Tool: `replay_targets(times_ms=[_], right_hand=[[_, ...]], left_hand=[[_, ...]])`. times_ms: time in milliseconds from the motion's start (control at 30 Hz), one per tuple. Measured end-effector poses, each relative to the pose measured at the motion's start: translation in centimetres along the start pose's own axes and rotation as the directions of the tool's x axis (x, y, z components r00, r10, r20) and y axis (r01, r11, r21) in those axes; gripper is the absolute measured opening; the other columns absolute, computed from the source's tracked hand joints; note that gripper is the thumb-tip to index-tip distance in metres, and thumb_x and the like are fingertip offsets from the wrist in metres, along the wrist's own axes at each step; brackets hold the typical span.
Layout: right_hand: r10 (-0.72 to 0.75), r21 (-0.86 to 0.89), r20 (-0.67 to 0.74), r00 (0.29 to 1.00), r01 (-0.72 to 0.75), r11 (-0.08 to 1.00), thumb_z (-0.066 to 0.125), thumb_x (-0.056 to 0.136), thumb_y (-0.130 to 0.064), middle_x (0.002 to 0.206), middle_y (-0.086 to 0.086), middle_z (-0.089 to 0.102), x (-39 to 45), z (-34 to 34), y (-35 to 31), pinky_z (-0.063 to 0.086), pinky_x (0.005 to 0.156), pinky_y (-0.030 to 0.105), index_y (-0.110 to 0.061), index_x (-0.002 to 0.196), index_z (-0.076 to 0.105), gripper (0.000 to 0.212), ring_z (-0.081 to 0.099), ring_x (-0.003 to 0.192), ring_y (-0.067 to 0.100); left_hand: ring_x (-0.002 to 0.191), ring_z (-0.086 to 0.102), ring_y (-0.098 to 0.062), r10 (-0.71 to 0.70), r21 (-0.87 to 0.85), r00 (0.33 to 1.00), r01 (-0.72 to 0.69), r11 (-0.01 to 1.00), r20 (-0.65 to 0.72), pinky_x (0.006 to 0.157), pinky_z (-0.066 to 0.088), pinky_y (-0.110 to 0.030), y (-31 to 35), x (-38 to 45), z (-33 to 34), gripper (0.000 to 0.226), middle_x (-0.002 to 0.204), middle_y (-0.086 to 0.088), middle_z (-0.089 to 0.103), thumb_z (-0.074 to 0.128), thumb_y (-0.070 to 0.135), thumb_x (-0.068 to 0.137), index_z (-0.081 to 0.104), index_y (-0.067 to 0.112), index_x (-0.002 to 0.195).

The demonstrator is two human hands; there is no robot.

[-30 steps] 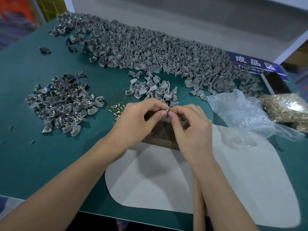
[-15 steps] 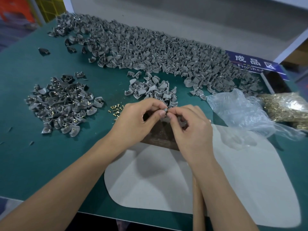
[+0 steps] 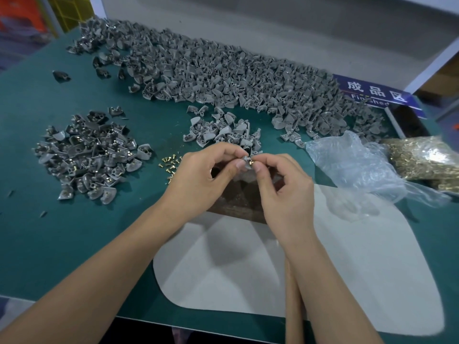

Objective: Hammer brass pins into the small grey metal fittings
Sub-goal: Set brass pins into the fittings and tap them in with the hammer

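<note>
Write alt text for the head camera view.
Two hands meet over a green table: the left hand pinches a small grey fitting, the right hand pinches a brass pin at it. Fitting piles lie behind.

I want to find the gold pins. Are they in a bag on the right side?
Yes, a clear bag full of gold pins lies at the table's right edge.

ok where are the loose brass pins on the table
In the head view the loose brass pins lie on the green mat just left of the left hand, between it and the left pile of fittings.
</note>
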State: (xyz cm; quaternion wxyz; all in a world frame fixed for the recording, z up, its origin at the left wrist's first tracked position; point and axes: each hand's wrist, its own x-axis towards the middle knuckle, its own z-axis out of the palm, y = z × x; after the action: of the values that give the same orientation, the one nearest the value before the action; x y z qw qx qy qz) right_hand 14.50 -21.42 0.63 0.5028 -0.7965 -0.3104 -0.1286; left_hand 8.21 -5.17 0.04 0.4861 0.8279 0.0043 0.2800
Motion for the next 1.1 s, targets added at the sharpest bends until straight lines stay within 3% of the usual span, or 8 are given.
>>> replay_targets(times_ms=[100, 333, 533, 667, 833, 1000, 1100], right_hand=[[-0.007, -0.053, -0.015, 1.000, 0.006, 0.999, 0.070, 0.098, -0.016, 0.094, -0.013, 0.068, -0.1, -0.1, -0.2, 0.047, 0.073, 0.021, -0.019, 0.101, 0.076, 0.008, 0.064, 0.086, 0.010], [-0.133, -0.260, -0.052, 0.990, 0.115, 0.959, 0.071, 0.096, -0.019, 0.090, -0.009, 0.068, -0.2, -0.4, -0.8, 0.053, 0.067, 0.035, -0.016, 0.095, 0.076, 0.006, 0.061, 0.083, 0.013], [-0.291, -0.465, 0.001, 0.957, 0.258, 0.847, 0.066, 0.096, -0.020, 0.089, -0.002, 0.069, -0.2, -0.5, -0.9, 0.051, 0.059, 0.040, -0.013, 0.092, 0.074, 0.011, 0.062, 0.083, 0.022], [-0.252, -0.418, 0.023, 0.968, 0.238, 0.877, 0.068, 0.096, -0.018, 0.090, -0.003, 0.068, -0.3, -0.4, -0.7, 0.050, 0.060, 0.039, -0.013, 0.093, 0.074, 0.008, 0.062, 0.083, 0.021], [-0.089, -0.217, 0.013, 0.996, 0.089, 0.972, 0.070, 0.095, -0.013, 0.092, -0.004, 0.068, -0.4, -0.1, -0.7, 0.052, 0.070, 0.035, -0.012, 0.097, 0.074, 0.004, 0.063, 0.083, 0.018], [-0.025, -0.179, -0.029, 0.999, 0.019, 0.984, 0.067, 0.096, -0.016, 0.092, -0.005, 0.069, -0.5, 0.4, -1.2, 0.050, 0.073, 0.033, -0.014, 0.097, 0.073, 0.006, 0.064, 0.086, 0.018], [-0.032, -0.186, 0.026, 0.999, 0.036, 0.982, 0.068, 0.096, -0.016, 0.091, -0.006, 0.068, -0.1, 0.5, -1.1, 0.048, 0.072, 0.031, -0.014, 0.096, 0.073, 0.005, 0.063, 0.086, 0.016]], left_hand=[[0.095, 0.069, 0.007, 0.013, 0.011, 1.000, -0.013, 1.000, 0.000, 0.082, 0.048, -0.007, 0.0, 0.0, 0.1, 0.013, 0.103, 0.024, 0.072, 0.069, 0.020, 0.098, 0.070, 0.026, 0.110], [0.091, 0.072, -0.007, 0.073, 0.025, 0.997, -0.073, 0.997, 0.015, 0.081, 0.056, -0.028, -0.2, -0.1, 0.2, 0.014, 0.095, 0.014, 0.074, 0.069, 0.016, 0.098, 0.070, 0.026, 0.108], [0.093, 0.068, -0.006, 0.153, 0.105, 0.986, -0.159, 0.982, 0.058, 0.082, 0.057, -0.028, -0.1, -0.1, 0.0, 0.014, 0.099, 0.008, 0.072, 0.069, 0.012, 0.097, 0.072, 0.014, 0.110], [0.092, 0.069, -0.006, 0.159, 0.117, 0.986, -0.163, 0.980, 0.043, 0.082, 0.057, -0.030, 0.0, -0.1, -0.3, 0.013, 0.098, 0.006, 0.074, 0.070, 0.010, 0.096, 0.073, 0.011, 0.109], [0.089, 0.071, -0.004, 0.101, 0.084, 0.995, -0.103, 0.991, 0.022, 0.082, 0.057, -0.029, 0.5, 0.0, -0.2, 0.010, 0.092, 0.009, 0.076, 0.072, 0.010, 0.096, 0.075, 0.011, 0.105], [0.084, 0.072, -0.005, 0.047, 0.075, 0.999, -0.045, 0.996, -0.019, 0.078, 0.055, -0.022, 0.8, -0.1, 0.1, 0.007, 0.086, 0.012, 0.075, 0.072, 0.014, 0.096, 0.076, 0.015, 0.101], [0.084, 0.072, -0.006, 0.022, 0.057, 0.999, -0.021, 0.998, -0.027, 0.079, 0.056, -0.025, 0.5, -0.1, -0.1, 0.006, 0.085, 0.012, 0.075, 0.072, 0.014, 0.095, 0.075, 0.017, 0.100]])
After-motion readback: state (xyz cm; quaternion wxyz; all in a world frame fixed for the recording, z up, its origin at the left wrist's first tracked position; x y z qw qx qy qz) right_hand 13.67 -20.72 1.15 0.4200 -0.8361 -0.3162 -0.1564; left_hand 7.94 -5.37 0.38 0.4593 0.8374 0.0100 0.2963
